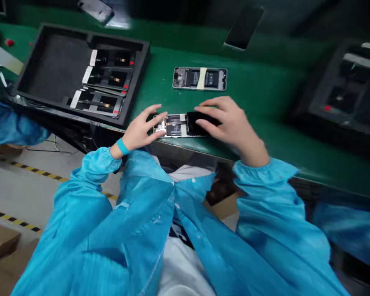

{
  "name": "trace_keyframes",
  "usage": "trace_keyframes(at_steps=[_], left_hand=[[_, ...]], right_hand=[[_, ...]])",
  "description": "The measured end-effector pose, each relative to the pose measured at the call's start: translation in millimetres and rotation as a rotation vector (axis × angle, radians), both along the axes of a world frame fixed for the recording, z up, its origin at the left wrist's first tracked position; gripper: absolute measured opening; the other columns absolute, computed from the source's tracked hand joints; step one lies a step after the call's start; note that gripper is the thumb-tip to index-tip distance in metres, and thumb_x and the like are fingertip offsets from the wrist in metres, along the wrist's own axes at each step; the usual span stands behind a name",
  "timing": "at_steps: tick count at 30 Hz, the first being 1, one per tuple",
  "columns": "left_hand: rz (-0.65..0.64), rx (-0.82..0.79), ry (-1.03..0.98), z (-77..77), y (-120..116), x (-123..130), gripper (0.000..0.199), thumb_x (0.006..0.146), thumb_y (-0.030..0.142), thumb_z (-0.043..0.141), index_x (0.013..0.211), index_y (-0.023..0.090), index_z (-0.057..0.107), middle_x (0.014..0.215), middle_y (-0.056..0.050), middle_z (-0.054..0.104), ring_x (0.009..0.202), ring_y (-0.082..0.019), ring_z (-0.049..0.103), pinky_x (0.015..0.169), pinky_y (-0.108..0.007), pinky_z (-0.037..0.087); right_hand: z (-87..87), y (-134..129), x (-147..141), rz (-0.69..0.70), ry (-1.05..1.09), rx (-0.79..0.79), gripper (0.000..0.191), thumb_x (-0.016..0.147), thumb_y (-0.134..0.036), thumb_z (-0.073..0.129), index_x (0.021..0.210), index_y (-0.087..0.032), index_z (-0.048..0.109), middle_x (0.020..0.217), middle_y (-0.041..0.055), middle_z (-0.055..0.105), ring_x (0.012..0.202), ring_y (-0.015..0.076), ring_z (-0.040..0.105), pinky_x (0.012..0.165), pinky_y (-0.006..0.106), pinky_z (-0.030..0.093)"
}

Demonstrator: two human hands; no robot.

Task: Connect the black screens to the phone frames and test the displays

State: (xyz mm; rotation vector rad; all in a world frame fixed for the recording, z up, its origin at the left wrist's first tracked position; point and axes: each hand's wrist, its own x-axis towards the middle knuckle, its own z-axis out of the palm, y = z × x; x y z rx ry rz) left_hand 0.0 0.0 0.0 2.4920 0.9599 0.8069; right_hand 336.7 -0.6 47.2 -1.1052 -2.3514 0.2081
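Note:
An opened phone (174, 125) lies at the bench's near edge, its inner parts facing up. My left hand (142, 126) spans its left end, thumb at the near edge and a finger at the far edge. Over the right part of the phone sits a black screen panel (193, 123). My right hand (226, 120) grips this panel between thumb and fingers, hiding its right end. Just beyond, a second opened phone (213, 79) lies flat with a pale strip of tape (202, 78) across its battery.
To the left, a black foam tray (145, 61) holds several phone screen assemblies (95, 102). Another tray (308, 96) stands blurred at right. A dark phone-like panel (245, 28) lies at the back. A co-worker's blue sleeve (15, 123) shows at far left; cardboard boxes (1, 242) stand below.

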Motion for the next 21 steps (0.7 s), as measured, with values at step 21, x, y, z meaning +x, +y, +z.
trace_keyframes(at_steps=[21], left_hand=[[-0.185, -0.095, 0.182, 20.3, 20.5, 41.8, 0.074, 0.084, 0.033, 0.077, 0.152, 0.016, 0.052, 0.152, -0.020, 0.061, 0.139, -0.037, 0.058, 0.121, -0.055, 0.046]], right_hand=[[-37.5, -12.4, 88.5, -0.309, 0.055, -0.174, 0.076, 0.103, -0.070, 0.051, 0.159, -0.019, 0.056, 0.152, 0.0186, 0.058, 0.143, 0.0381, 0.053, 0.125, 0.060, 0.042]])
